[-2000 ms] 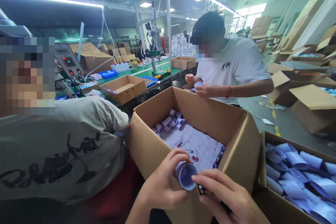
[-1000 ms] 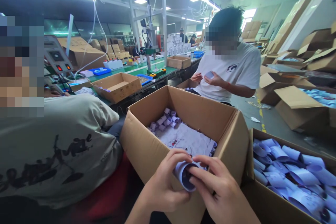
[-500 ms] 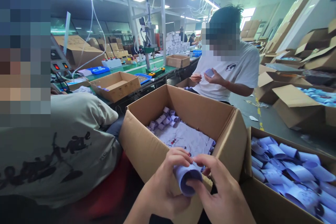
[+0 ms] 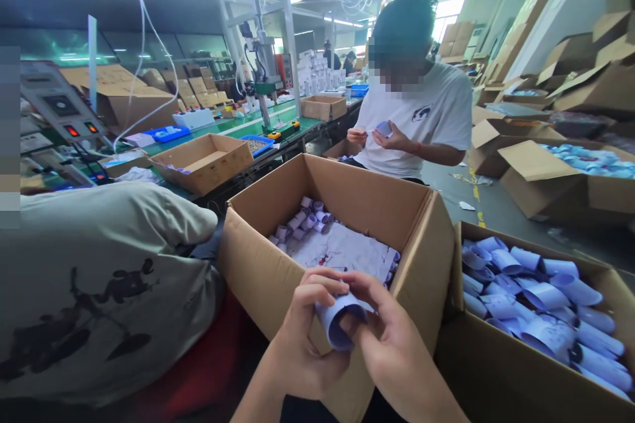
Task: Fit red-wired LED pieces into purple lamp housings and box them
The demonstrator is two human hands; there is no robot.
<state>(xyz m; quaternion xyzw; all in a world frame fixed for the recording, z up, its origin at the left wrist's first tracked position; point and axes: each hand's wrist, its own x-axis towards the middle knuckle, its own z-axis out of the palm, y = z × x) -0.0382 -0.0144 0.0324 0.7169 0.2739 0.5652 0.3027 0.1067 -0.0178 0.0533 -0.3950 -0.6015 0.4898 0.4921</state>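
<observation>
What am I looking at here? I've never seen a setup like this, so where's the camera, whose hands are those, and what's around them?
There's no robot here. One camera, worn on a person's head, looks forward and down, so the two bare hands at the bottom are the wearer's own. The left hand grips a pale tube from the outside; the right hand has its thumb inside the opening and its fingers around the outside.

Just beyond is an open box. In it, a white sheet bears little red parts with thin wires, with more tubes beside it. Another box, at right, holds many loose tubes. A co-worker sits across, also handling a pale piece.
</observation>
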